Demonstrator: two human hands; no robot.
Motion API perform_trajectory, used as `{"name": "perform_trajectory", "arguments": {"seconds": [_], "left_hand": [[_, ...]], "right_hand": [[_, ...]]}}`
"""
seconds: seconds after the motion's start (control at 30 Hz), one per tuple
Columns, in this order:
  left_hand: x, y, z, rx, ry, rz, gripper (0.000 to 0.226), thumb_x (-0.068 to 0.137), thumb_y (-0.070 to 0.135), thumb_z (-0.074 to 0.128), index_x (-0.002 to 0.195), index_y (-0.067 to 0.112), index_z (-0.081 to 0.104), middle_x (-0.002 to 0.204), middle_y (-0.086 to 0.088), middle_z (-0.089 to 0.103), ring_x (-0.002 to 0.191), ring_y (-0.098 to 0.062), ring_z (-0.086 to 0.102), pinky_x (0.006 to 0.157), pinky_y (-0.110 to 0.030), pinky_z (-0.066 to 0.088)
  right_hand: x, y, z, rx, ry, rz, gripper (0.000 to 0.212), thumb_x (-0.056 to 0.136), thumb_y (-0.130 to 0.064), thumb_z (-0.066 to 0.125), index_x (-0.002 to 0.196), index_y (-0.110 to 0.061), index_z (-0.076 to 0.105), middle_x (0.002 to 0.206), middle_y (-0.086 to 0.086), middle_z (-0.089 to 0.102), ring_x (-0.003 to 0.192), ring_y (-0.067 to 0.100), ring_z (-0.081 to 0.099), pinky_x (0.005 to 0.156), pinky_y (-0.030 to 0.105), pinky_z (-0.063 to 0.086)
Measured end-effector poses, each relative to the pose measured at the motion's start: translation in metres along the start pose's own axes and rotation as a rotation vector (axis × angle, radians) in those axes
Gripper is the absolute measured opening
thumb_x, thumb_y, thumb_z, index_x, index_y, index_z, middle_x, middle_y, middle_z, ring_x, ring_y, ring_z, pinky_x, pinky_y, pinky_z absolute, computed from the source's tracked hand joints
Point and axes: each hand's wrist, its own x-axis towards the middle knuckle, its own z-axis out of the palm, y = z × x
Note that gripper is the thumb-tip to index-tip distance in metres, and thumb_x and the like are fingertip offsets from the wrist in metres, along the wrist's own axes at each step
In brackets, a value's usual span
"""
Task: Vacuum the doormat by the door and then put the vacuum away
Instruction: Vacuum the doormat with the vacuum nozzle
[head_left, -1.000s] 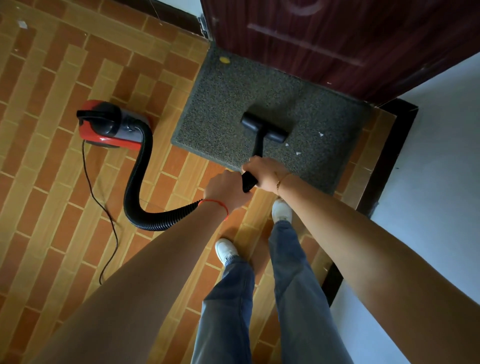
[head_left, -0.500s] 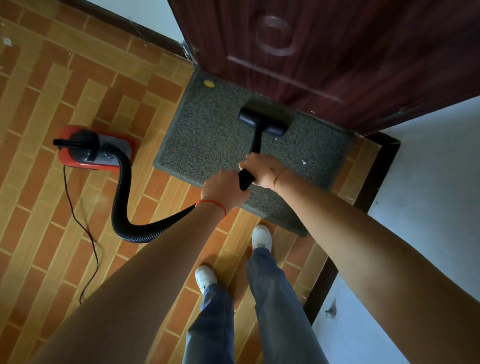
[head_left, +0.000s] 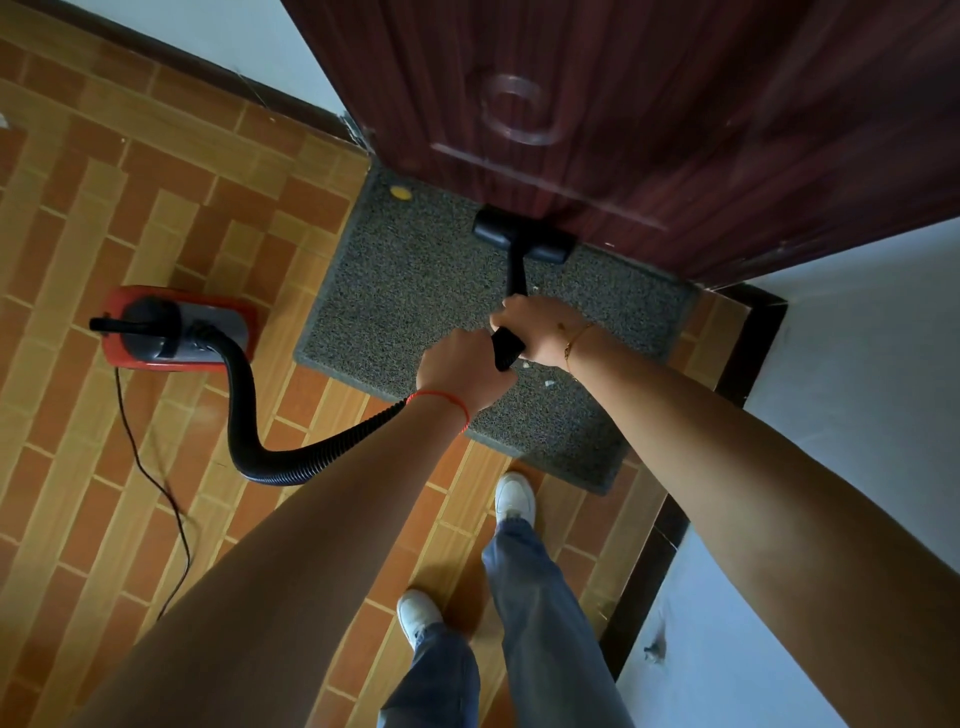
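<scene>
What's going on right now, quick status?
Left hand and right hand both grip the vacuum wand. Floor nozzle on doormat, against the door. Yellow scrap, white bits remain.

Hands: left hand (head_left: 460, 371) and right hand (head_left: 540, 330) grip the vacuum wand (head_left: 514, 278).
Nozzle (head_left: 522, 240): on doormat (head_left: 415, 291), against the door (head_left: 623, 104).

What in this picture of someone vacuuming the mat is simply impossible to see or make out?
All in the one head view:
- Underside of the nozzle: pressed on the doormat, so the suction opening is hidden.
- Wand's upper part: covered by the left hand and right hand.
- Power cord: disappears behind the left forearm; no plug or socket shows.
- Door: top cut off by the frame edge.
- White specks near the hands: too small to identify.
</scene>
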Motion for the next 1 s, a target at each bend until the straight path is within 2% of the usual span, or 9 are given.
{"name": "perform_trajectory", "arguments": {"seconds": [0.13, 0.27, 0.57, 0.63, 0.7, 0.83, 0.93, 1.0], "left_hand": [[-0.006, -0.001, 0.003, -0.005, 0.016, 0.010, 0.017, 0.081, 0.031, 0.060, 0.082, 0.014, 0.058, 0.065, 0.002, 0.051, 0.062, -0.022, 0.057, 0.050, -0.027, 0.044], [-0.026, -0.010, 0.013, 0.000, -0.002, 0.021, 0.017, 0.081, 0.033, 0.059, 0.080, 0.016, 0.054, 0.062, 0.004, 0.046, 0.062, -0.021, 0.055, 0.053, -0.028, 0.043], [-0.096, -0.053, 0.051, 0.040, -0.012, 0.048, 0.017, 0.082, 0.031, 0.059, 0.080, 0.014, 0.056, 0.061, 0.004, 0.044, 0.062, -0.022, 0.055, 0.050, -0.026, 0.039], [-0.113, -0.065, 0.061, 0.047, -0.022, 0.030, 0.017, 0.081, 0.031, 0.059, 0.081, 0.014, 0.057, 0.062, 0.003, 0.047, 0.060, -0.021, 0.053, 0.049, -0.025, 0.039], [-0.131, -0.076, 0.071, 0.060, -0.034, 0.025, 0.017, 0.080, 0.031, 0.059, 0.082, 0.014, 0.058, 0.061, 0.003, 0.046, 0.057, -0.020, 0.051, 0.048, -0.026, 0.040], [-0.168, -0.100, 0.091, 0.110, -0.059, 0.038, 0.017, 0.081, 0.033, 0.057, 0.080, 0.016, 0.054, 0.063, 0.003, 0.045, 0.057, -0.019, 0.049, 0.050, -0.027, 0.039], [-0.194, -0.118, 0.103, 0.136, -0.074, 0.047, 0.019, 0.082, 0.034, 0.056, 0.082, 0.016, 0.055, 0.065, 0.003, 0.045, 0.055, -0.017, 0.047, 0.049, -0.027, 0.037], [-0.210, -0.130, 0.111, 0.147, -0.089, 0.050, 0.019, 0.083, 0.035, 0.056, 0.080, 0.016, 0.054, 0.064, 0.002, 0.047, 0.051, -0.014, 0.045, 0.045, -0.025, 0.035]], "right_hand": [[-0.005, -0.003, 0.005, 0.017, 0.009, 0.013, 0.014, 0.092, -0.002, 0.047, 0.099, -0.011, 0.056, 0.100, 0.010, 0.065, 0.092, 0.028, 0.066, 0.064, 0.031, 0.040], [-0.017, -0.020, 0.018, 0.055, -0.001, 0.002, 0.012, 0.092, -0.005, 0.049, 0.096, -0.013, 0.056, 0.099, 0.009, 0.065, 0.089, 0.026, 0.067, 0.063, 0.030, 0.042], [-0.045, -0.090, 0.069, 0.076, -0.030, -0.015, 0.010, 0.091, -0.009, 0.052, 0.099, -0.013, 0.057, 0.101, 0.008, 0.065, 0.091, 0.026, 0.066, 0.064, 0.030, 0.041], [-0.055, -0.111, 0.078, 0.069, -0.044, -0.018, 0.008, 0.092, -0.009, 0.051, 0.096, -0.012, 0.056, 0.096, 0.006, 0.064, 0.089, 0.026, 0.065, 0.064, 0.030, 0.041], [-0.065, -0.131, 0.089, 0.093, -0.041, -0.011, 0.007, 0.091, -0.009, 0.051, 0.089, -0.015, 0.053, 0.082, 0.001, 0.058, 0.082, 0.026, 0.063, 0.063, 0.029, 0.039], [-0.081, -0.170, 0.117, 0.121, -0.032, -0.002, 0.006, 0.090, -0.010, 0.052, 0.090, -0.016, 0.053, 0.091, 0.005, 0.064, 0.087, 0.026, 0.065, 0.063, 0.028, 0.039], [-0.093, -0.200, 0.134, 0.139, -0.030, 0.011, 0.007, 0.090, -0.012, 0.052, 0.087, -0.018, 0.051, 0.078, -0.001, 0.055, 0.078, 0.023, 0.062, 0.062, 0.028, 0.037], [-0.101, -0.218, 0.143, 0.138, -0.031, 0.006, 0.004, 0.090, -0.012, 0.052, 0.089, -0.016, 0.052, 0.078, -0.001, 0.053, 0.076, 0.022, 0.057, 0.062, 0.028, 0.036]]}}
